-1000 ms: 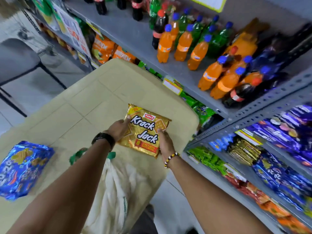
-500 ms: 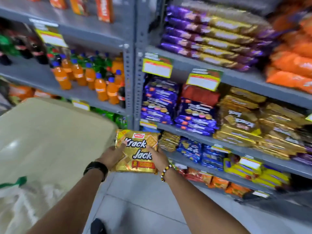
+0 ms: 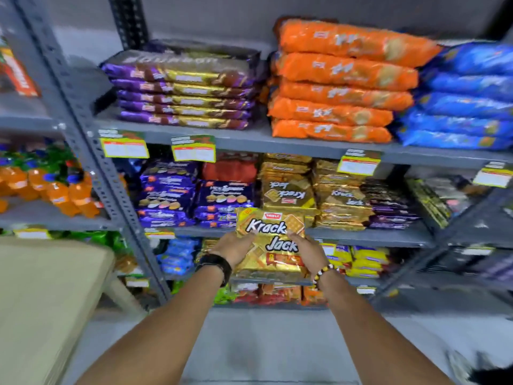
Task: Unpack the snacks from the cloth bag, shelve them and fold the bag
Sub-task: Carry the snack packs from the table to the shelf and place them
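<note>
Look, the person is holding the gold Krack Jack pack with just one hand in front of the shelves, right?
Not quite. Both hands hold it: the left hand grips the left edge of the Krack Jack pack and the right hand the right edge, in front of the shelves, as the head view shows.

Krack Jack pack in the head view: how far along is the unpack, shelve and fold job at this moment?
Done: the gold Krack Jack pack is out of the bag. In hand: left hand and right hand hold it by its sides in front of the matching gold stacks on the middle shelf, not yet set down. Left: placing it. The bag is out of view, so remaining snacks and folding cannot be judged.
</note>
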### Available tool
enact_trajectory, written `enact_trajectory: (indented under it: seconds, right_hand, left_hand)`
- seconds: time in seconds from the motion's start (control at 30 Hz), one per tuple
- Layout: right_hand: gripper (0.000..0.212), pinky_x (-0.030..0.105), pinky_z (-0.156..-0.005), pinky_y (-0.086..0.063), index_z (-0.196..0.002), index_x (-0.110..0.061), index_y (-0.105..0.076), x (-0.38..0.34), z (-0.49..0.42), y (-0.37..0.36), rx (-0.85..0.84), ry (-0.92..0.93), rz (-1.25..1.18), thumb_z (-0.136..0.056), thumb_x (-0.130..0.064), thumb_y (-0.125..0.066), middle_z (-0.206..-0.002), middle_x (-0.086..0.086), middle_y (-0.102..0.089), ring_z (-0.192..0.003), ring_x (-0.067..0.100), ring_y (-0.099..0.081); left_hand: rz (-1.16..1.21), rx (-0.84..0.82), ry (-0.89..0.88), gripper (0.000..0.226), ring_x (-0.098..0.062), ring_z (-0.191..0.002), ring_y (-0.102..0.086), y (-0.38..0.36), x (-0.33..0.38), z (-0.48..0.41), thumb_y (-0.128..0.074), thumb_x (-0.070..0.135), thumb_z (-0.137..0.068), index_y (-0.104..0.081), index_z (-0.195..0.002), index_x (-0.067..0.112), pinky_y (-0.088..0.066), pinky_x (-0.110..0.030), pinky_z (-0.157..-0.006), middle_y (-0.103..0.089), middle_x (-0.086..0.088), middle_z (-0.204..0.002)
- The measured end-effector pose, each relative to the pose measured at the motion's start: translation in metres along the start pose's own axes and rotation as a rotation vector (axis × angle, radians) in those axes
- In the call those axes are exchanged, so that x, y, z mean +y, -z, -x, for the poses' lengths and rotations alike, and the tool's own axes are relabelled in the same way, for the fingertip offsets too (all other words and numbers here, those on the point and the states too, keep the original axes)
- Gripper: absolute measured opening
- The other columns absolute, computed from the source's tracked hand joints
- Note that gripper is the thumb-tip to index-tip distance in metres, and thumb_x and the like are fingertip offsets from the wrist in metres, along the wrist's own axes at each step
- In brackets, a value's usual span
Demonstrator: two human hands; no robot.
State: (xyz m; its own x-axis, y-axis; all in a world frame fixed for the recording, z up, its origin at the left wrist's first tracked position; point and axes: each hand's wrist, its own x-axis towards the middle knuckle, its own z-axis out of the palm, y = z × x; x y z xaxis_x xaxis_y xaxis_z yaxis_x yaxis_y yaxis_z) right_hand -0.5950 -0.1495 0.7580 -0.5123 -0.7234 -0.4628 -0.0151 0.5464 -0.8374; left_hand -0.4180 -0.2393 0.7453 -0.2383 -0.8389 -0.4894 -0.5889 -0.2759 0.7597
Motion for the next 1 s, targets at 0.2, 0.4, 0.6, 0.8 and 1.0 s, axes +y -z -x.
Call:
enact_trajectory:
  seconds: [0.2, 0.4, 0.6, 0.8, 1.0]
  right_hand:
    - [0.082, 0.058, -0.105, -0.039, -0.13, 0.005, -0.052, -0.044, -0.042, 0.06, 0.078, 0.04, -0.009, -0.084, -0.062, -0.061, -0.141, 0.028, -0.046, -0.124, 0.046, -0.049]
    - [0.07, 0.037, -0.068, -0.043, -0.102, -0.001, -0.065, -0.09, -0.096, 0.067, 0.138, 0.052, 0.073, -0.083, -0.068, -0.056, -0.076, 0.008, -0.054, -0.069, 0.024, -0.053]
    - [0.087, 0.048, -0.103, -0.041, -0.132, 0.0, -0.052, -0.116, -0.14, 0.054, 0.121, 0.017, 0.098, -0.078, -0.068, -0.061, -0.134, 0.021, -0.057, -0.119, 0.037, -0.055]
    - [0.057, 0.023, -0.092, -0.031, -0.138, -0.012, -0.049, -0.134, -0.176, 0.054, 0.093, 0.083, -0.025, -0.093, -0.044, -0.06, -0.143, 0.006, -0.051, -0.132, 0.025, -0.045]
    - [0.05, 0.022, -0.09, -0.031, -0.137, -0.011, -0.05, -0.129, -0.2, 0.058, 0.122, 0.149, 0.019, -0.093, -0.03, -0.063, -0.142, 0.006, -0.053, -0.129, 0.024, -0.048]
  left_hand:
    - [-0.026, -0.018, -0.097, 0.067, -0.027, -0.104, -0.057, -0.025, 0.083, -0.029, -0.054, 0.067, -0.088, -0.059, -0.126, 0.013, -0.044, -0.036, -0.095, -0.06, -0.01, -0.128]
    - [-0.001, 0.055, -0.101, 0.081, -0.033, -0.117, -0.057, -0.022, 0.124, -0.085, -0.057, 0.071, -0.083, -0.055, -0.134, 0.007, -0.043, -0.036, -0.1, -0.059, -0.01, -0.135]
    - [0.069, 0.069, -0.099, 0.058, -0.024, -0.085, -0.056, -0.006, 0.145, -0.136, -0.063, 0.065, -0.084, -0.062, -0.096, 0.008, -0.043, -0.03, -0.079, -0.061, -0.005, -0.097]
    - [0.086, 0.057, -0.027, 0.054, -0.015, -0.059, -0.043, -0.005, 0.162, -0.158, -0.059, 0.063, -0.088, -0.044, -0.068, 0.015, -0.042, -0.031, -0.066, -0.043, 0.001, -0.067]
    - [0.102, 0.065, -0.019, 0.053, -0.023, -0.08, -0.058, -0.017, 0.159, -0.18, -0.066, 0.061, -0.082, -0.061, -0.1, 0.012, -0.044, -0.03, -0.081, -0.061, -0.003, -0.09]
